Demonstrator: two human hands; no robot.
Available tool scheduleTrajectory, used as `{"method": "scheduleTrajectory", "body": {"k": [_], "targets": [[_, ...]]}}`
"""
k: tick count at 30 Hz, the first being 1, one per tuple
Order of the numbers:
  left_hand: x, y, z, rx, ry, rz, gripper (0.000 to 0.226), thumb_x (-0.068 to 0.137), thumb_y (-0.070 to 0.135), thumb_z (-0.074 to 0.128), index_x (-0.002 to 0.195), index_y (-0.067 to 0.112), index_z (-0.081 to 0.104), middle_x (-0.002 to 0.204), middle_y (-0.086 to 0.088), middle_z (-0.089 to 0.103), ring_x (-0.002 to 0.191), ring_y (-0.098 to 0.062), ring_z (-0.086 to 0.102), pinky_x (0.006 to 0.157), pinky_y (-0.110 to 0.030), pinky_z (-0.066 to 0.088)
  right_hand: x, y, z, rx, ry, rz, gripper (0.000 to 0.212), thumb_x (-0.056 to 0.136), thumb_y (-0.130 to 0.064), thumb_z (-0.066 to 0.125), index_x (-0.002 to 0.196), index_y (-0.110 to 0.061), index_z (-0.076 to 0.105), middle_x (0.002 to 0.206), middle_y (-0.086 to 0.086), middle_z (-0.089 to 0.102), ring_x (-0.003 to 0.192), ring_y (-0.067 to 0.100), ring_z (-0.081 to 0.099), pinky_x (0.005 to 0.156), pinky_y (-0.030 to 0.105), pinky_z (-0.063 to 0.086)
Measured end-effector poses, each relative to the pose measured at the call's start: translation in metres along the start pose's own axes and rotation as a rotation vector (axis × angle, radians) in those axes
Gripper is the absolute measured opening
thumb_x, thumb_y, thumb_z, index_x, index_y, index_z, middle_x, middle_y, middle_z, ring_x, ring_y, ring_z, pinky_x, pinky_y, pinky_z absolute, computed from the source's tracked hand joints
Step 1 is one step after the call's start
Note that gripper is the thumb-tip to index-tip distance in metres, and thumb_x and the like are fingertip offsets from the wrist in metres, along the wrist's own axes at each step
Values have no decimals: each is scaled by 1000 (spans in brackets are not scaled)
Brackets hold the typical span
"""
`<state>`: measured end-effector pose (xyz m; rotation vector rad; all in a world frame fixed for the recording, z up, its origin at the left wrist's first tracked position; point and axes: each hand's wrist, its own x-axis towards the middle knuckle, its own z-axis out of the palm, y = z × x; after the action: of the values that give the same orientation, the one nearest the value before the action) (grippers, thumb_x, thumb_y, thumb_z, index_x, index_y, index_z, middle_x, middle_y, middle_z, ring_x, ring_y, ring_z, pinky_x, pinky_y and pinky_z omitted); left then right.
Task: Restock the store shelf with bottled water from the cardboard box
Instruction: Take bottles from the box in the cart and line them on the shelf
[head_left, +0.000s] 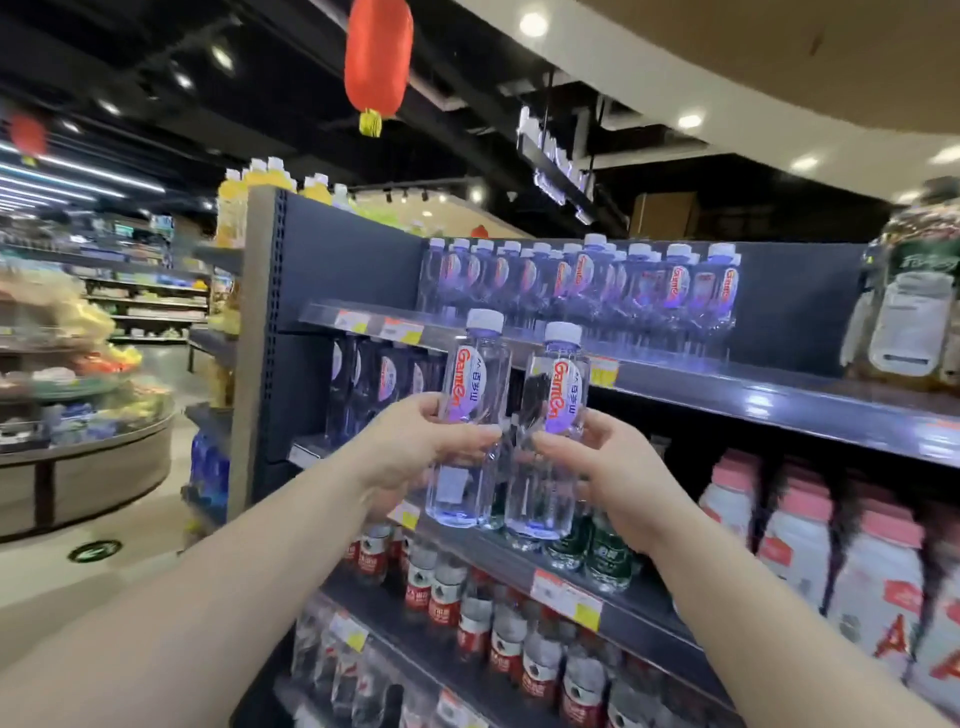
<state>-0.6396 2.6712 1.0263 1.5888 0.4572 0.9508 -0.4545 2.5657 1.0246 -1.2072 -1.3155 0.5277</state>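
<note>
Two bottles side by side mid-frame, left bottle (470, 415) in left hand (415, 452), right bottle (550, 431) in right hand (597, 467). Behind, upper centre: bottle row (582, 280) on top shelf (727, 384). Lantern (378, 62) hangs top centre; round display stand (83, 457) far left.

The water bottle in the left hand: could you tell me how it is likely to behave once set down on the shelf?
The water bottle looks full, so probably fairly heavy for its size. It is tall and narrow, so a nudge might tip it, and being round it could then roll. The left hand grips smooth clear plastic, possibly slippery.
</note>
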Motion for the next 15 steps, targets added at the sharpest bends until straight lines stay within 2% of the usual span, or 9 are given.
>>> {"method": "scheduleTrajectory", "body": {"k": [4,7,10,13,15], "targets": [[41,6,-57,-14,-38,19,25,73,7,81,91,9,64,72,0,74,61,-9,70,52,-19,51,50,-7,39,-90,74,-42,17,77,-25,79,93,-26,72,91,-6,76,80,6,71,59,12,49],[71,8,-90,-10,-59,22,24,70,18,83,90,15,69,73,2,74,61,-9,69,63,-27,50,89,-12,56,-147,91,-27,20,78,-34,78,96,-28,71,93,-10,75,87,8,70,71,27,52],[100,10,-116,-11,-61,39,26,64,25,85,87,19,73,74,3,74,63,-9,68,71,-33,50,127,-19,66,-174,87,-53,19,80,-34,76,96,-27,68,87,-15,74,79,1,69,62,21,47],[128,13,-139,-22,-63,73,42,49,32,87,87,17,76,83,-2,77,72,-17,71,76,-36,55,164,-26,71,-200,76,-83,22,80,-37,76,98,-27,69,84,-15,74,75,1,69,64,24,50],[144,16,-151,-45,-67,87,41,43,34,87,80,19,79,85,-4,77,76,-21,72,84,-43,54,187,-33,73,-202,66,-99,23,79,-36,77,98,-26,70,84,-14,74,78,3,70,65,26,54]]}}
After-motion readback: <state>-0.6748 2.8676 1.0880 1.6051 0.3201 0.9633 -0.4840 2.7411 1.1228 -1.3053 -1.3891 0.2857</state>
